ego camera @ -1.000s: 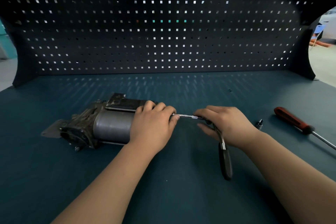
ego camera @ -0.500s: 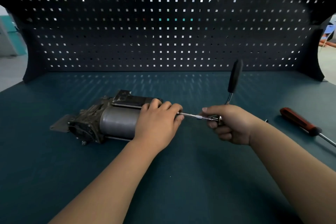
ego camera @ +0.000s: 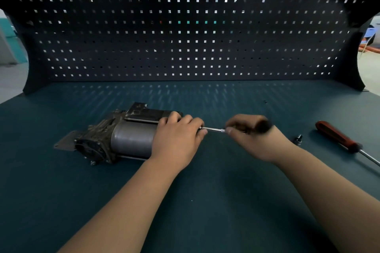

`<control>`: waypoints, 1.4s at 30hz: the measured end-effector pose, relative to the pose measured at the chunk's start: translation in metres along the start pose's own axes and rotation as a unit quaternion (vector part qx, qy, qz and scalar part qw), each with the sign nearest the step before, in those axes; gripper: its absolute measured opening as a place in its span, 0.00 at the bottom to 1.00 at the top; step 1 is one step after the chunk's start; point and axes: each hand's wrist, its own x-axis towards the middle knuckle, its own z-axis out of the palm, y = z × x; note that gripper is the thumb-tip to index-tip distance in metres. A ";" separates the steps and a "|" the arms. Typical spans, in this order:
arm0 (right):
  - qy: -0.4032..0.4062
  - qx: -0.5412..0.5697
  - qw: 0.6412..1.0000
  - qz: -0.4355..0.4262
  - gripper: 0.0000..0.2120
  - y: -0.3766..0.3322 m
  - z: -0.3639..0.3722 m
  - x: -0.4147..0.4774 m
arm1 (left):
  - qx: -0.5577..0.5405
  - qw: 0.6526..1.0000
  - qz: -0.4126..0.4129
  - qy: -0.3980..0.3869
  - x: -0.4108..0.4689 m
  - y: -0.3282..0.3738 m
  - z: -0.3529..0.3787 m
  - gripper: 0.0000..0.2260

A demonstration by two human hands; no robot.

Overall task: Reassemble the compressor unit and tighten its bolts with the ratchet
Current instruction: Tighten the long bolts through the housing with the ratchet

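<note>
The compressor unit [ego camera: 127, 139] lies on its side at the left middle of the bench, a grey cylinder with a dark cast head at its left end. My left hand [ego camera: 178, 137] grips the cylinder's right end. A thin silver extension bar [ego camera: 212, 129] runs from that end to my right hand [ego camera: 253, 137], which holds the ratchet at its head. The ratchet's black handle [ego camera: 264, 125] is a blur over my right hand's knuckles. The bolt under the bar's tip is hidden by my left fingers.
A red-handled screwdriver [ego camera: 337, 136] lies at the right, shaft toward the bench's right edge. A small loose socket or bolt [ego camera: 298, 138] sits between it and my right hand. The dark teal bench top [ego camera: 205, 201] ends at a black pegboard [ego camera: 185, 33] behind.
The ratchet handle swung from pointing toward me, up to upright, and now blurs across my right hand. My left hand has stayed on the compressor.
</note>
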 end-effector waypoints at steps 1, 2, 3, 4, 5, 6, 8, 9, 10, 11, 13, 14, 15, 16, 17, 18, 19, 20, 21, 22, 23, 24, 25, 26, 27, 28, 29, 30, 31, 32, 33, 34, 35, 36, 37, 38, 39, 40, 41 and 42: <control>0.003 -0.088 0.993 -0.080 0.02 0.002 -0.002 -0.003 | -0.003 1.000 0.000 -0.001 0.000 0.000 0.000 0.14; 0.002 -0.171 0.973 -0.152 0.06 0.004 -0.003 -0.006 | -0.005 1.000 0.000 -0.002 0.000 0.000 0.000 0.14; -0.001 -0.226 0.952 -0.208 0.10 0.006 -0.003 -0.007 | -0.004 1.000 0.001 -0.002 0.000 0.000 0.000 0.14; 0.003 -0.251 0.938 -0.239 0.12 0.007 -0.004 -0.008 | -0.002 1.000 0.001 -0.003 0.000 0.000 0.000 0.14; 0.014 -0.256 0.932 -0.255 0.14 0.007 -0.004 -0.009 | 0.001 1.000 0.000 -0.003 0.000 0.000 0.000 0.14; 0.028 -0.253 0.931 -0.262 0.14 0.007 -0.004 -0.008 | 0.003 1.000 -0.002 -0.002 0.000 0.000 0.001 0.14; 0.048 -0.245 0.930 -0.270 0.13 0.007 -0.004 -0.008 | 0.004 1.000 -0.005 -0.001 0.000 0.000 0.001 0.14; 0.052 -0.243 0.929 -0.273 0.13 0.008 -0.003 -0.007 | 0.003 1.000 -0.004 0.000 0.000 0.000 0.001 0.14; 0.053 -0.239 0.931 -0.270 0.12 0.009 -0.003 -0.007 | 0.003 1.000 -0.004 0.002 0.000 0.001 0.001 0.14; 0.051 -0.231 0.936 -0.260 0.11 0.010 -0.002 -0.006 | 0.003 1.000 -0.003 0.004 0.000 0.000 0.001 0.14; 0.030 -0.187 0.960 -0.205 0.07 0.010 0.002 -0.006 | 0.002 1.000 -0.001 0.007 -0.001 0.000 0.002 0.14; 0.015 -0.146 0.975 -0.164 0.06 0.010 0.003 -0.005 | 0.002 1.000 0.000 0.007 -0.002 0.000 0.002 0.14; 0.001 -0.103 0.987 -0.125 0.05 0.010 0.003 -0.005 | 0.002 1.000 0.001 0.007 -0.002 0.000 0.002 0.15; -0.008 -0.069 0.993 -0.096 0.04 0.010 0.002 -0.004 | 0.001 1.000 0.000 0.007 -0.002 0.000 0.002 0.15; -0.014 -0.050 0.995 -0.081 0.05 0.008 0.001 -0.003 | 0.000 1.000 -0.001 0.006 -0.002 0.000 0.001 0.15; -0.026 -0.031 0.997 -0.067 0.05 0.007 0.001 -0.002 | 0.000 1.000 -0.001 0.006 -0.002 0.000 0.001 0.15; -0.041 0.007 0.998 -0.038 0.05 0.005 0.001 0.000 | 0.001 1.000 0.000 0.006 -0.002 0.000 0.002 0.15; -0.057 0.068 0.996 0.016 0.04 0.003 0.001 0.002 | 0.001 1.000 0.000 0.005 -0.002 0.000 0.002 0.16; -0.073 0.148 0.982 0.087 0.05 0.000 0.000 0.004 | 0.002 1.000 0.001 0.004 -0.002 0.000 0.001 0.16; -0.093 0.232 0.955 0.163 0.06 -0.003 -0.001 0.006 | 0.003 1.000 0.002 0.003 -0.002 0.000 0.001 0.17; -0.111 0.306 0.918 0.228 0.09 -0.006 -0.002 0.007 | 0.003 1.000 0.001 0.002 -0.002 0.000 0.001 0.18; -0.125 0.362 0.882 0.275 0.11 -0.009 -0.003 0.008 | 0.004 1.000 0.000 0.002 -0.002 0.000 0.001 0.19; -0.133 0.399 0.855 0.303 0.12 -0.010 -0.004 0.008 | 0.005 1.000 -0.001 0.003 -0.001 0.000 0.001 0.19; -0.138 0.420 0.841 0.312 0.13 -0.011 -0.005 0.008 | 0.007 1.000 -0.002 0.004 -0.001 0.000 0.001 0.20; -0.139 0.431 0.836 0.310 0.14 -0.010 -0.005 0.008 | 0.010 1.000 -0.004 0.003 0.000 0.000 0.001 0.19; -0.132 0.436 0.838 0.300 0.14 -0.009 -0.004 0.007 | 0.012 1.000 -0.005 0.001 0.000 0.000 0.002 0.19; -0.117 0.437 0.845 0.285 0.14 -0.008 -0.004 0.007 | 0.013 1.000 -0.007 -0.001 0.001 0.000 0.002 0.19; -0.098 0.426 0.861 0.261 0.13 -0.006 -0.003 0.007 | 0.013 1.000 -0.008 -0.002 0.001 0.001 0.002 0.18; -0.074 0.393 0.887 0.230 0.12 -0.006 -0.002 0.007 | 0.014 1.000 -0.007 -0.001 0.002 0.002 0.002 0.18; -0.046 0.337 0.920 0.193 0.10 -0.004 0.000 0.006 | 0.015 1.000 -0.008 -0.001 0.003 0.002 0.002 0.17; -0.017 0.272 0.950 0.155 0.09 -0.002 0.001 0.006 | 0.017 1.000 -0.008 0.000 0.003 0.002 0.002 0.17; 0.010 0.209 0.970 0.119 0.09 0.001 0.003 0.006 | 0.018 1.000 -0.010 0.000 0.004 0.002 0.002 0.17; 0.033 0.157 0.984 0.082 0.09 0.005 0.004 0.006 | 0.020 1.000 -0.011 0.000 0.004 0.001 0.003 0.17; 0.052 0.109 0.992 0.035 0.09 0.008 0.005 0.005 | 0.023 1.000 -0.012 -0.001 0.005 0.000 0.004 0.18; 0.061 0.060 0.996 -0.022 0.09 0.011 0.005 0.004 | 0.024 1.000 -0.014 -0.002 0.005 0.000 0.005 0.18; 0.058 0.008 0.995 -0.081 0.07 0.015 0.004 0.002 | 0.023 1.000 -0.016 -0.004 0.006 -0.001 0.006 0.18; 0.045 -0.038 0.990 -0.131 0.06 0.018 0.003 0.000 | 0.022 1.000 -0.017 -0.006 0.007 -0.001 0.006 0.17; 0.027 -0.075 0.984 -0.158 0.10 0.022 0.003 -0.002 | 0.022 1.000 -0.019 -0.007 0.008 -0.001 0.007 0.17; 0.012 -0.099 0.981 -0.167 0.14 0.026 0.002 -0.004 | 0.023 1.000 -0.019 -0.007 0.009 0.000 0.007 0.17; 0.007 -0.108 0.981 -0.162 0.17 0.028 0.001 -0.004 | 0.025 0.999 -0.020 -0.005 0.009 0.000 0.007 0.17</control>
